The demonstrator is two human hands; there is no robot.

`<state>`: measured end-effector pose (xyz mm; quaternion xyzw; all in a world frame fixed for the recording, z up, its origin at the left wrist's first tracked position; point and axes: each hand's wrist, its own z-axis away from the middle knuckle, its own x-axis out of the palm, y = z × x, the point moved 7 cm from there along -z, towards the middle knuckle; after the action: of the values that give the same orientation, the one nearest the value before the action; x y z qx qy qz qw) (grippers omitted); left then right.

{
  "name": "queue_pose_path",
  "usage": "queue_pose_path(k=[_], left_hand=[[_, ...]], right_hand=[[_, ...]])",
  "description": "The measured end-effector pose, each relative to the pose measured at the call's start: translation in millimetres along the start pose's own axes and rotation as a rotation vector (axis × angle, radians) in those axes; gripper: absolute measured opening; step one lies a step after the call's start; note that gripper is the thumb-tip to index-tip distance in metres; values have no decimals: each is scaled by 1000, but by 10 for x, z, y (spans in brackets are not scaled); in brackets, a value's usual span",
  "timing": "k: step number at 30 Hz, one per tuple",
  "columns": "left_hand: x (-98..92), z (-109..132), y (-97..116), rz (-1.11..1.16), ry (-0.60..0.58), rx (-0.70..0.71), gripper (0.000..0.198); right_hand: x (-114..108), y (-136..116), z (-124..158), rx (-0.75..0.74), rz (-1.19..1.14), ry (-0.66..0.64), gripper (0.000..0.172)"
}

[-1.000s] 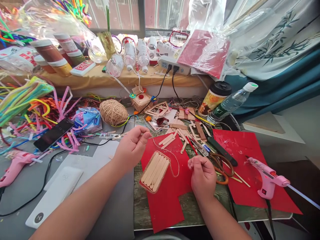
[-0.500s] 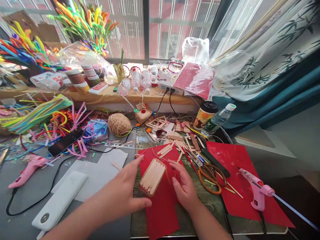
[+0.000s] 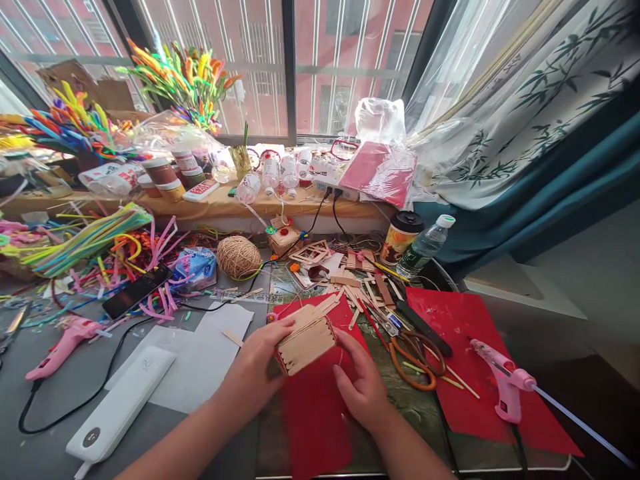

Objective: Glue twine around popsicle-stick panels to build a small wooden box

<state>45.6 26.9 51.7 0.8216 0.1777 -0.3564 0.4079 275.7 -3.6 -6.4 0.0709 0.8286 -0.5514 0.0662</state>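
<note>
A small panel of craft sticks (image 3: 306, 343) glued side by side, edged with twine, is lifted off a red paper sheet (image 3: 314, 407). My left hand (image 3: 260, 365) grips its left edge, fingers curled round it. My right hand (image 3: 361, 383) is at its right edge, thumb and fingers closed against it. The panel is tilted, its far side raised. Loose craft sticks (image 3: 350, 287) lie just behind it.
Orange-handled scissors (image 3: 417, 353) and a pink glue gun (image 3: 503, 387) on a second red sheet (image 3: 470, 320) lie at the right. A twine ball (image 3: 238, 256), phone (image 3: 136, 300), white power bank (image 3: 120, 405), another glue gun (image 3: 63, 343) and pipe cleaners (image 3: 85, 240) are at the left. A cup (image 3: 399, 237) and bottle (image 3: 425, 245) stand behind.
Both hands let go of the twine, came down to the stick panel, then took it by its edges and raised it off the red sheet. The camera has tilted up.
</note>
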Motion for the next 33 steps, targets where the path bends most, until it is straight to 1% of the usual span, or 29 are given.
queue_pose_path(k=[2,5,6,8,11,13,15,18,20,22,25,29,30,33], left_hand=[[-69,-166,84,-51,25,180,64],[-58,-318,172,-142,46,416,58],[-36,-339,176,-174,58,466,57],[10,-343,144,-230,98,523,55],[52,-281,52,-262,173,567,53],[70,-234,-4,-242,184,606,50],[90,-215,-51,-214,148,639,49],[120,-236,-89,-178,66,656,48],[128,-259,-78,-145,32,664,46],[134,-274,-46,-112,10,674,45],[144,-278,10,-89,-10,688,45],[189,-257,32,-136,-29,719,42],[201,-258,17,-144,-31,711,42],[214,-277,-45,-125,-14,661,44]], right_hand=[[-25,64,13,13,-38,60,63],[-59,169,21,41,-117,148,60],[-70,192,20,50,-141,172,59],[-90,215,12,68,-173,200,58],[-96,198,-2,81,-182,182,56],[-90,187,-6,84,-202,159,54],[-75,210,-8,109,-260,147,54],[-32,274,-26,173,-359,144,64],[-12,300,-47,210,-380,155,68],[-7,310,-64,241,-372,173,67],[-17,312,-71,272,-361,197,64],[-18,325,-61,282,-383,210,57],[-12,327,-58,281,-388,205,58],[7,320,-53,280,-384,180,66]])
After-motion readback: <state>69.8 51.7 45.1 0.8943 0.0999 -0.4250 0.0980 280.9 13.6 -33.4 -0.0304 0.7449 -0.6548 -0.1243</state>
